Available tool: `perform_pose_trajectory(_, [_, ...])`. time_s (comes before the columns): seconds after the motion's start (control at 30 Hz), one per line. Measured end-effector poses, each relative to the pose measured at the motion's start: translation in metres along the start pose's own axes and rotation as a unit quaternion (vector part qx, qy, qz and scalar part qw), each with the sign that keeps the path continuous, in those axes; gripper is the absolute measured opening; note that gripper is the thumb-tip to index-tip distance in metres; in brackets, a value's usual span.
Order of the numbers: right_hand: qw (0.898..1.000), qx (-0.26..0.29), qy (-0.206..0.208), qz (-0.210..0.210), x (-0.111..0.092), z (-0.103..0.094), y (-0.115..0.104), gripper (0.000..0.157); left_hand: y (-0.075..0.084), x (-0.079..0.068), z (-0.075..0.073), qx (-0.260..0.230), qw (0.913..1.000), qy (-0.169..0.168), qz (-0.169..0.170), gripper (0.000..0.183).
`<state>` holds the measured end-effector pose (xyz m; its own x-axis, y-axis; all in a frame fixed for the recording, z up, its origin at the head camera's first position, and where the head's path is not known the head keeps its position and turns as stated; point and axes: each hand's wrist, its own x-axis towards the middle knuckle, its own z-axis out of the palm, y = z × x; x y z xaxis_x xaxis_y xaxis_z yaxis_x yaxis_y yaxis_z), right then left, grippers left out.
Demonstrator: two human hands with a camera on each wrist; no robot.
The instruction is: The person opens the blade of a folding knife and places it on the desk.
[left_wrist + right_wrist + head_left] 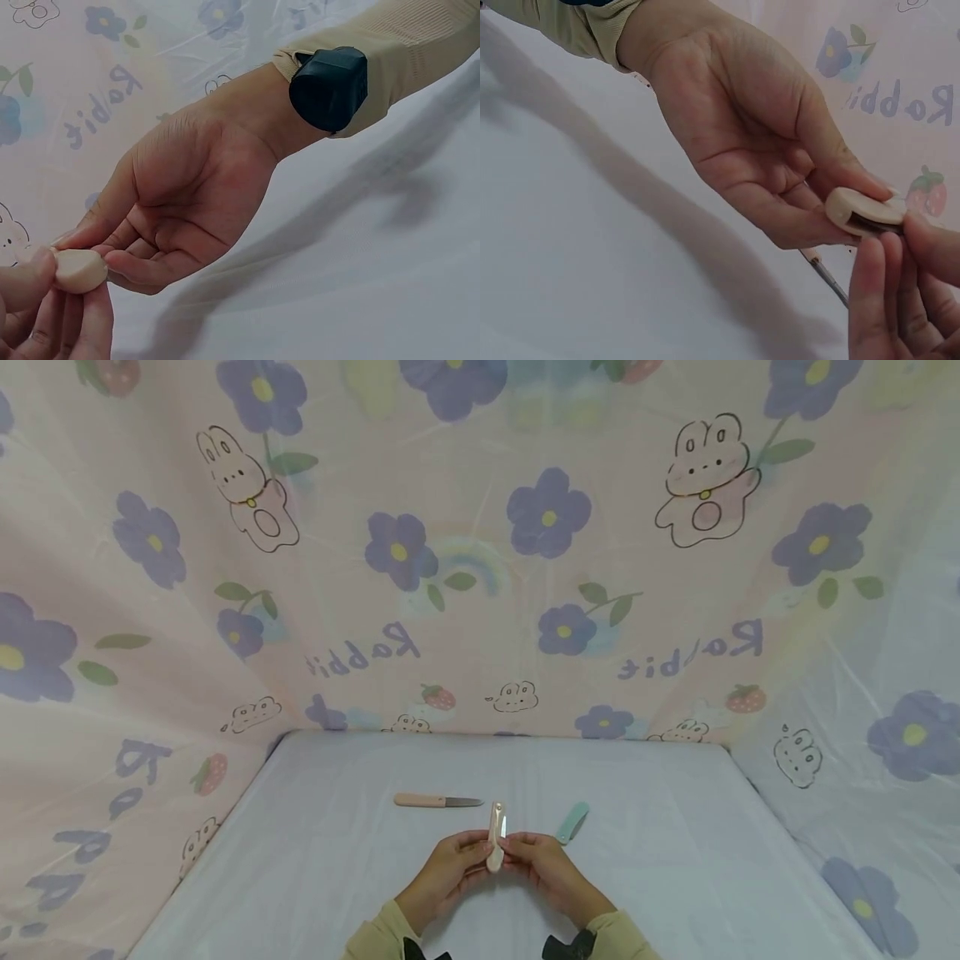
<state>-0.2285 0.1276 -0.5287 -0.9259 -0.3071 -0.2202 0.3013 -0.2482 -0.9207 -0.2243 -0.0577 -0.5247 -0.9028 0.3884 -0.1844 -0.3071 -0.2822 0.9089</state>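
Centred in the head view is a folding knife [497,818] with a cream handle, part of its blade showing beside the handle. My left hand [452,865] pinches the handle from one side between thumb and fingers. From the other side my right hand [550,862] grips it, thumb near the blade. The right wrist view shows the rounded handle end [847,206] with a dark slot along it, between both hands' fingertips. Across from the left wrist camera, the right hand [202,180] has its fingertips at the handle.
A small knife [423,800] with a pinkish handle lies beyond the left hand, blade toward the right. Past the right hand lies a mint-green folding knife [573,823]. The white table [315,827] is enclosed by patterned curtains [465,635] at the back and sides.
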Motion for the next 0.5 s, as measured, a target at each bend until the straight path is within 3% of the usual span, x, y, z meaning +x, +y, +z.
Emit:
perform_pose_trajectory(0.33, [1.0, -0.008, -0.006, -0.02, -0.0029, -0.0037, 0.0013, 0.026, -0.0003, -0.0003, -0.0023, 0.01, 0.9998, -0.011, 0.015, 0.044])
perform_pose_trajectory(0.5, [0.999, -0.024, -0.028, -0.017, -0.0047, -0.007, 0.0, 0.026, -0.0004, 0.0, -0.0021, 0.019, 0.9998, -0.007, 0.004, 0.044])
